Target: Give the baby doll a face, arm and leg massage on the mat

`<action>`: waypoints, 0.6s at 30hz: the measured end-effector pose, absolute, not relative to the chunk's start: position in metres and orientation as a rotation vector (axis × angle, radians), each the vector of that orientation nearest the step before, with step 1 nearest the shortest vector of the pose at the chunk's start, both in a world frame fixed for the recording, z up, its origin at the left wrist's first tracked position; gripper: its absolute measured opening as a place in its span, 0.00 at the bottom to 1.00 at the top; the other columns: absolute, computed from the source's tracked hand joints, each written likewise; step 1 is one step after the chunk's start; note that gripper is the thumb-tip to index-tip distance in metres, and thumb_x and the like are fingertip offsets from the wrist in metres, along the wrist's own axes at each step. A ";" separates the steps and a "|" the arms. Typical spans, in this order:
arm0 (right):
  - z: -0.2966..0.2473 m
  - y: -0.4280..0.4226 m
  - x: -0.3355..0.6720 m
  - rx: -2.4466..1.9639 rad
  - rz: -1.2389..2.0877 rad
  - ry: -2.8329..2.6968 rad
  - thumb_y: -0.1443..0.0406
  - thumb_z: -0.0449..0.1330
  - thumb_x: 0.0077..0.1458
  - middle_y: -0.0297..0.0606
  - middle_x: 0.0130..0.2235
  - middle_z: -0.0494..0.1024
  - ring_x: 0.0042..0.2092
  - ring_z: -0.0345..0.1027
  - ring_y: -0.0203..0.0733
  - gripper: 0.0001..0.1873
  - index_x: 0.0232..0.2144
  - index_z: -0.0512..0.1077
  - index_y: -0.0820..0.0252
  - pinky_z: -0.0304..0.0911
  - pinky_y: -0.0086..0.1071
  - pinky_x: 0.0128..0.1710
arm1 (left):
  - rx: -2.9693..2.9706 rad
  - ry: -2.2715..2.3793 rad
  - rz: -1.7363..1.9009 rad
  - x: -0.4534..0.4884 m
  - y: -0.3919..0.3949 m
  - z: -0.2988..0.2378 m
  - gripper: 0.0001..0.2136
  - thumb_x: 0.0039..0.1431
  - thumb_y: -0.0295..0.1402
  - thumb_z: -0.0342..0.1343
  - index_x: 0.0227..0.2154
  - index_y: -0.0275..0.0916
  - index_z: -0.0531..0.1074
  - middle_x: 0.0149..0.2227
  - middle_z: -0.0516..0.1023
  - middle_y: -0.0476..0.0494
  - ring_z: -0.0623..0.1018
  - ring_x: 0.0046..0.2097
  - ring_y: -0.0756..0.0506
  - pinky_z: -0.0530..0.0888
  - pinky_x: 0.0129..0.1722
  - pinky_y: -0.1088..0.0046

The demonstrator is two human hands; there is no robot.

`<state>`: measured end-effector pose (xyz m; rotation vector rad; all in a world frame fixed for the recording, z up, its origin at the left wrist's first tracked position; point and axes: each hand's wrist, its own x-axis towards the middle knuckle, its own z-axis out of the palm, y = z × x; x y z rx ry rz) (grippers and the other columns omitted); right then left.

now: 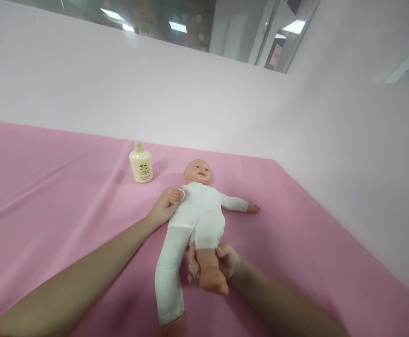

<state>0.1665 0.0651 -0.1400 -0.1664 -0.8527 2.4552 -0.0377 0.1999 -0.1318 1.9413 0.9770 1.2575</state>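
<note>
two-handed on the doll (200, 206): grasping a bare lower leg (207, 260) with the right hand (228, 260), touching beside a cuffed fist (177, 196) with the left hand (164, 206); cannot tell whether closed there, with fingers hidden. lying face up on pink cloth (295, 234), torso between both grips. could slip from the right if held loosely, or strain at the hip if bent too hard. might topple the bottle (141, 167), upright beyond the left grip, if swung wide.
</note>
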 end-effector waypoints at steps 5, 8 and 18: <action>-0.129 0.069 0.163 -0.384 2.355 -0.615 0.51 0.64 0.46 0.39 0.34 0.73 0.34 0.67 0.37 0.26 0.42 0.70 0.65 0.62 0.35 0.42 | 2.318 0.919 1.141 -0.041 0.194 -0.126 0.22 0.56 0.39 0.56 0.54 0.42 0.63 0.55 0.69 0.39 0.66 0.59 0.38 0.61 0.60 0.56; -0.127 0.070 0.163 -0.383 2.354 -0.617 0.47 0.64 0.46 0.37 0.33 0.73 0.32 0.65 0.36 0.28 0.40 0.71 0.63 0.63 0.35 0.41 | 2.298 0.953 1.123 -0.042 0.195 -0.128 0.22 0.57 0.39 0.55 0.54 0.43 0.63 0.55 0.68 0.39 0.66 0.59 0.38 0.62 0.60 0.56; -0.139 0.066 0.163 -0.186 2.412 -0.808 0.47 0.63 0.43 0.38 0.31 0.73 0.30 0.65 0.37 0.30 0.41 0.67 0.62 0.60 0.33 0.33 | 1.640 0.949 1.241 -0.041 0.214 -0.150 0.22 0.54 0.44 0.58 0.49 0.39 0.70 0.49 0.75 0.39 0.73 0.53 0.38 0.67 0.55 0.57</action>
